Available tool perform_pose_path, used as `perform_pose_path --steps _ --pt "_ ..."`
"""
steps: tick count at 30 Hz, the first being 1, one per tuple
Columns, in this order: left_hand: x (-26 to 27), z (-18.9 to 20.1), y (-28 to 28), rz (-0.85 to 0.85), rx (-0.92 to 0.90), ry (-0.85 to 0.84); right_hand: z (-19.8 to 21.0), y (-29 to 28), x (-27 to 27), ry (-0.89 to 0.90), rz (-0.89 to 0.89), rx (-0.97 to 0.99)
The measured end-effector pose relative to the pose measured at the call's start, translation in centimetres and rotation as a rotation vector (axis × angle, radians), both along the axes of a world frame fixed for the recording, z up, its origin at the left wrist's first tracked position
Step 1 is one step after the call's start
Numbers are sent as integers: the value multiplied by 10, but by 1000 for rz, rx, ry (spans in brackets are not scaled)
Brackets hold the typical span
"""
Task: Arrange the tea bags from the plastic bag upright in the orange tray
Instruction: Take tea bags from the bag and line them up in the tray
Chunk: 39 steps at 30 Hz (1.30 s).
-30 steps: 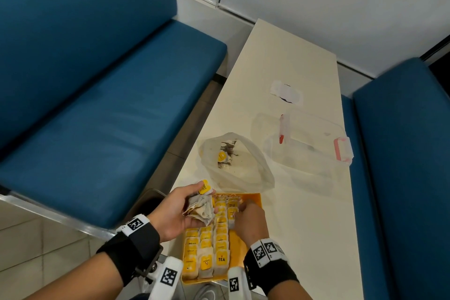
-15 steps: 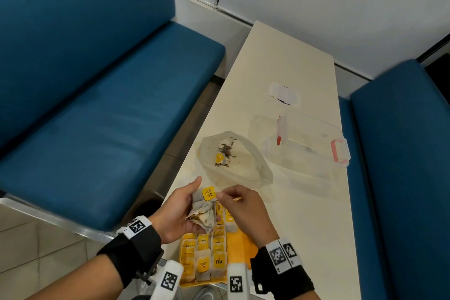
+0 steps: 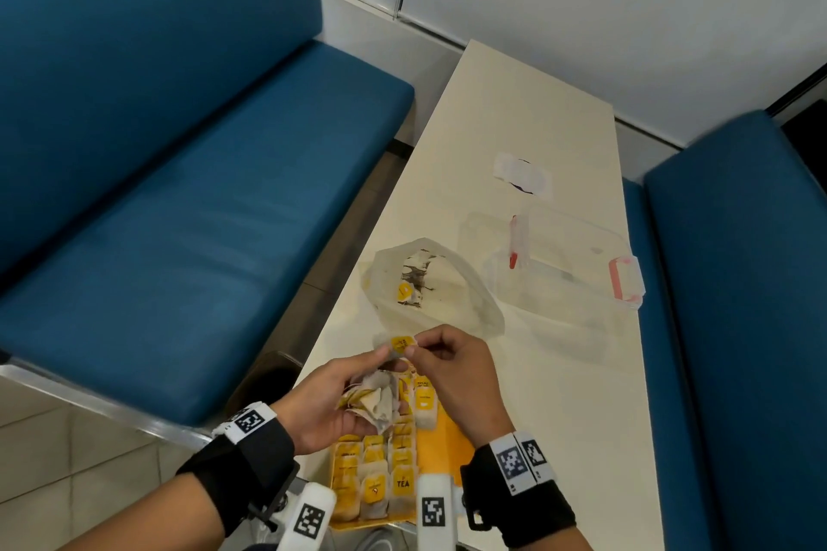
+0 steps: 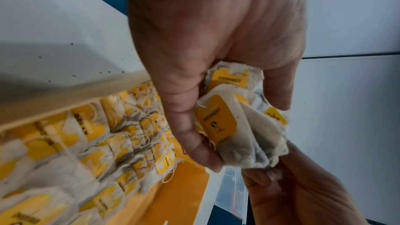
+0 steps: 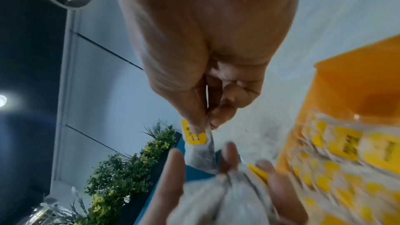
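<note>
Here the left hand (image 3: 331,398) sits above the near end of the orange tray (image 3: 447,438), its fingers curled round a loose bunch of tea bags (image 3: 373,400); in the left wrist view the same bunch (image 4: 240,122) shows yellow tags between thumb and fingers. The right hand (image 3: 452,376) meets it from the right, thumb and forefinger pinching a single tea bag (image 3: 400,347) by its top edge beside the yellow tag, its other fingers curled in. From the right wrist camera that single tea bag (image 5: 200,150) hangs from the pinch with its lower end among the left hand's fingertips (image 5: 175,162). The tray lies on the pale table (image 3: 537,112), at its near edge, with rows of tea bags (image 3: 380,474) standing upright in its left part and bare orange floor on its right. Beyond the hands lies the plastic bag (image 3: 447,286), open and crumpled, with a few tea bags in it. To its right stands a clear lidded container (image 3: 577,277) with pink clips. Blue benches (image 3: 179,174) flank the table
</note>
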<state>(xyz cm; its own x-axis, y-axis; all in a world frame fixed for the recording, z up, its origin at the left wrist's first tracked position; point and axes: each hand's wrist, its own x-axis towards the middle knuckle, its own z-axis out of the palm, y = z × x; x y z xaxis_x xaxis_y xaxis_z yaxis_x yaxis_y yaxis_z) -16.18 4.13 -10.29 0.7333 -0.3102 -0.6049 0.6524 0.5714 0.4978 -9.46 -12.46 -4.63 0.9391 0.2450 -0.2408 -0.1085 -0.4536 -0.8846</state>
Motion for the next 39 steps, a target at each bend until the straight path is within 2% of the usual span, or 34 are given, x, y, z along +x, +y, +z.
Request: perform_pose_path --steps 4,7,11,14,17,22,26,31,39 --pt "-3 -5 7 9 10 -52 16 -11 8 -179 75 -128" --pt "-4 -7 10 19 7 -61 21 -19 8 -248 256 -322" --pt "-3 -8 9 40 26 -67 21 -34 9 -196 248 -334" --pt "-1 -7 8 76 35 -59 13 -42 -1 -70 256 -385" --pt "2 -5 8 114 62 -47 -5 -49 -9 46 239 -426" --pt "6 -3 6 140 66 -18 -40 -55 -17 138 345 -599" --pt "7 -2 3 151 62 15 -57 -51 -15 114 373 -718" --pt "8 0 2 141 98 26 -72 -41 -8 146 343 -778" --pt "8 -2 1 130 119 20 -92 -35 -9 144 240 -793"
